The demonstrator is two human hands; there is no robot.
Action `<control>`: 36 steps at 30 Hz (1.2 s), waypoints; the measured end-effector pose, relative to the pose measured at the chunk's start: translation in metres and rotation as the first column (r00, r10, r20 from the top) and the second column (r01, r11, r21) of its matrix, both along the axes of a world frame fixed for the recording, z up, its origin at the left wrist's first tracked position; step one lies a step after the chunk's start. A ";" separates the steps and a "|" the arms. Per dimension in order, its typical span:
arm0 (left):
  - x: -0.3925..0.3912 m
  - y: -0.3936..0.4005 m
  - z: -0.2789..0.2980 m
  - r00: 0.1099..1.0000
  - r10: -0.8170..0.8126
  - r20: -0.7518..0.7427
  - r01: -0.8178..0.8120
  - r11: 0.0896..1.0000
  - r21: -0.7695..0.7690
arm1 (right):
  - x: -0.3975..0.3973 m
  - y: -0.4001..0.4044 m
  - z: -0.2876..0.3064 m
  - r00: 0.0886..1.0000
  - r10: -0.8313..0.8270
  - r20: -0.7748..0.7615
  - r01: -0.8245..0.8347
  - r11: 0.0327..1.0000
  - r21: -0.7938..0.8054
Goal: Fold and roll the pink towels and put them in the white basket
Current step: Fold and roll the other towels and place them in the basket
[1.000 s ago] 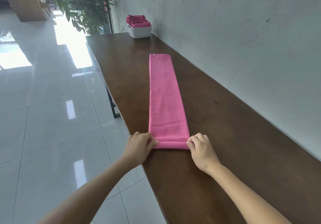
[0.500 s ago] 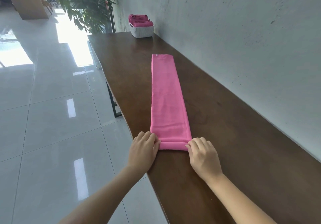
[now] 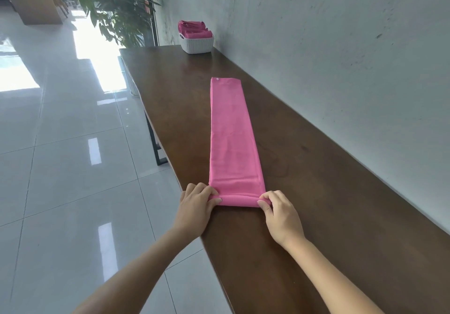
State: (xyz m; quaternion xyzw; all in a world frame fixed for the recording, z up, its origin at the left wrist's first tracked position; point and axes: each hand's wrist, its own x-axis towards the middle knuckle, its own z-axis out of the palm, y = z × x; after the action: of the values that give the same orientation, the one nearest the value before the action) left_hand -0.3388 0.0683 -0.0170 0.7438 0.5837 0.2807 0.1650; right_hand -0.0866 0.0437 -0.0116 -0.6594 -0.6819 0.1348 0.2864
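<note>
Pink towel (image 3: 232,140): folded strip on bench (image 3: 316,192), near end rolled.
Left hand (image 3: 196,205), right hand (image 3: 280,212): fingers pinching roll ends.
Advice: roll toward 12 o'clock, even pressure, edges aligned.

a: what shows of the person?

b: only two forearms coming in from the bottom edge, and the left hand (image 3: 194,206) and right hand (image 3: 280,212) at their ends.

a: anything worn?

b: no sleeve reaches into view on either arm; both are bare from the frame edge to the fingers. the wrists show no watch or band, the fingers no rings.

a: nails?

b: short and plain, as far as the visible thumbnails and fingertips show.
</note>
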 end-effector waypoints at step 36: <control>-0.028 0.016 -0.001 0.977 -0.161 -0.141 0.181 0.973 0.145 | -0.007 0.003 -0.007 0.987 -0.034 0.157 0.015 0.992 0.122</control>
State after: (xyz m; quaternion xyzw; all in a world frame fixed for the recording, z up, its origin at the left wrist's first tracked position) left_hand -0.3669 0.0840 -0.0181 0.8185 0.5031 0.2619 0.0916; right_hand -0.0938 0.0471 -0.0189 -0.6578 -0.7013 0.0371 0.2723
